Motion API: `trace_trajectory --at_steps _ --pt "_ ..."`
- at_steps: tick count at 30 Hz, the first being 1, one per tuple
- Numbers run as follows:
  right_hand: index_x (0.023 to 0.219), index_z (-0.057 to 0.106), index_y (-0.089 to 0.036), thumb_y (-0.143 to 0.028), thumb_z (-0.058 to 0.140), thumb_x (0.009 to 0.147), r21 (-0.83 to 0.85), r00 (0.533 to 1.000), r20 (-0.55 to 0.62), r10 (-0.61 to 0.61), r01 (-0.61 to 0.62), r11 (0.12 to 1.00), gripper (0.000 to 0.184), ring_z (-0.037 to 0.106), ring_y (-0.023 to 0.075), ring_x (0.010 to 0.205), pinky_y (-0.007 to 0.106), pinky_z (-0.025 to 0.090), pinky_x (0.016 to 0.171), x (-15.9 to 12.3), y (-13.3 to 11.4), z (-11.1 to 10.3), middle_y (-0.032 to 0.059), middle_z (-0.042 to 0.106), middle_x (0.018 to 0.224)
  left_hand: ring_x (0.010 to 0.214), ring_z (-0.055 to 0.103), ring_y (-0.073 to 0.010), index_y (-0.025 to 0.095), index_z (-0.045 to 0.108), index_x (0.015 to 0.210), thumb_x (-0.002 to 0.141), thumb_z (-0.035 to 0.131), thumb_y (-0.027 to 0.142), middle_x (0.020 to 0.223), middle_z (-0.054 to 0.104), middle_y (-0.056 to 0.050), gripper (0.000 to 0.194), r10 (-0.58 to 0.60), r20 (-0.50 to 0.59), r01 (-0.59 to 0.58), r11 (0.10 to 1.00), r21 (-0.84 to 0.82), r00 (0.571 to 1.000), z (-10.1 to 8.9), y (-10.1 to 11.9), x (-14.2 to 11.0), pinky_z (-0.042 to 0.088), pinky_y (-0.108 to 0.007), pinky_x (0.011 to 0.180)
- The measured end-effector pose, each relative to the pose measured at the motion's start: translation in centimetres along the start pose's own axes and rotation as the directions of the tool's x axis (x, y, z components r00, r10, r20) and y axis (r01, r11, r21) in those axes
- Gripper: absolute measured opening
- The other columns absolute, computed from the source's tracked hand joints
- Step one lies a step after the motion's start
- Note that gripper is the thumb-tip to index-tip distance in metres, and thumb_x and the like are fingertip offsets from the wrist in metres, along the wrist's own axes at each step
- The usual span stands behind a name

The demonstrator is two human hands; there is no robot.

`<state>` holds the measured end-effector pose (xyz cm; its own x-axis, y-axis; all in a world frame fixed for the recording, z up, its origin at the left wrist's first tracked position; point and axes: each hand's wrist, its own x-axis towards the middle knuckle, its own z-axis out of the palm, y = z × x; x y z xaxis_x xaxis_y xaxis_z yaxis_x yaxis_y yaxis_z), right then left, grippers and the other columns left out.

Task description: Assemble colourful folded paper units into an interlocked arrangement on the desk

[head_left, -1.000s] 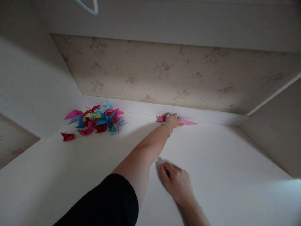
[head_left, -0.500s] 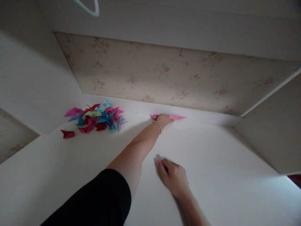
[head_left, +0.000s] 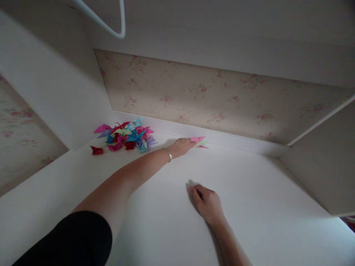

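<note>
My left hand point(head_left: 181, 146), with a bracelet at the wrist, reaches to the back of the white surface. Its fingers are closed on the near end of a pink folded paper point(head_left: 198, 140), partly hidden by the hand. A pale green paper edge point(head_left: 202, 143) and another pink tip point(head_left: 203, 147) show just under it. My right hand point(head_left: 207, 204) rests on the surface nearer to me, curled into a loose fist with nothing visible in it. Left of my left hand lies a heap of colourful folded paper cranes point(head_left: 129, 135).
One red folded paper piece point(head_left: 97, 150) lies apart at the heap's near left. White panels stand at the left point(head_left: 80, 96) and right point(head_left: 318, 173). Floral wallpaper point(head_left: 177, 88) covers the back below an overhanging panel. A white curved rod point(head_left: 111, 31) hangs at the upper left.
My left hand has drawn left along the back edge, and the pink paper now sticks out past its fingertips with green showing. My right hand stays in place. The view has shifted slightly.
</note>
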<state>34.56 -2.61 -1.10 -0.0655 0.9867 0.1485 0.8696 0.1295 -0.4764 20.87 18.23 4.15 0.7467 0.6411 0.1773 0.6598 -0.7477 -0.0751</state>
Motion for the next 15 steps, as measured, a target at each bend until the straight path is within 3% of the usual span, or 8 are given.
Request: trace_trajectory --at_steps 4,8,11,13,15 --pt "0.080 0.068 -0.024 -0.048 0.037 0.094 0.015 1.000 -0.002 0.017 -0.017 1.000 0.041 0.061 0.0143 0.061 0.022 0.035 0.057 -0.1 0.1 0.0 0.0022 0.070 0.071 0.100 0.063 -0.0217 0.022 0.051 0.128 0.079 0.047 0.000 0.114 0.064 -0.012 0.053 -0.029 0.018 0.029 0.999 -0.036 0.999 -2.2 -0.8 -5.0 0.047 -0.029 0.081" --pt "0.082 0.069 -0.025 -0.052 0.037 0.092 0.035 0.999 -0.014 0.049 -0.048 0.998 0.043 0.063 0.0155 0.062 0.023 0.036 0.058 -0.3 0.0 0.0 0.0018 0.070 0.070 0.102 0.063 -0.0223 0.024 0.047 0.135 0.075 0.050 0.001 0.116 0.065 -0.011 0.065 -0.163 0.016 0.164 0.982 -0.092 0.987 -3.9 -1.5 -9.6 0.048 -0.028 0.081" --pt "0.082 0.070 -0.025 -0.055 0.037 0.091 0.046 0.998 -0.019 0.058 -0.057 0.997 0.045 0.063 0.0163 0.063 0.023 0.037 0.058 -0.7 -0.2 0.0 0.0018 0.070 0.069 0.102 0.064 -0.0210 0.027 0.051 0.133 0.075 0.051 0.003 0.114 0.067 -0.008 0.062 -0.247 0.026 0.248 0.954 -0.168 0.969 -4.9 -2.4 -12.4 0.048 -0.026 0.082" --pt "0.083 0.070 -0.025 -0.056 0.036 0.091 0.042 0.998 -0.025 0.059 -0.058 0.997 0.047 0.064 0.0170 0.065 0.024 0.038 0.059 -0.9 -0.3 0.0 0.0022 0.070 0.070 0.103 0.063 -0.0199 0.028 0.055 0.128 0.076 0.053 0.006 0.114 0.068 -0.006 0.057 -0.333 0.003 0.327 0.922 -0.207 0.943 -5.8 -3.7 -13.7 0.047 -0.025 0.084" --pt "0.085 0.070 -0.025 -0.057 0.036 0.090 0.031 0.997 -0.033 0.067 -0.066 0.997 0.047 0.065 0.0177 0.067 0.024 0.038 0.059 -1.0 -0.4 0.1 0.0027 0.071 0.073 0.105 0.062 -0.0203 0.026 0.058 0.125 0.077 0.054 0.009 0.114 0.068 -0.007 0.052 -0.457 -0.040 0.439 0.872 -0.217 0.888 -7.2 -5.7 -14.7 0.046 -0.026 0.087"
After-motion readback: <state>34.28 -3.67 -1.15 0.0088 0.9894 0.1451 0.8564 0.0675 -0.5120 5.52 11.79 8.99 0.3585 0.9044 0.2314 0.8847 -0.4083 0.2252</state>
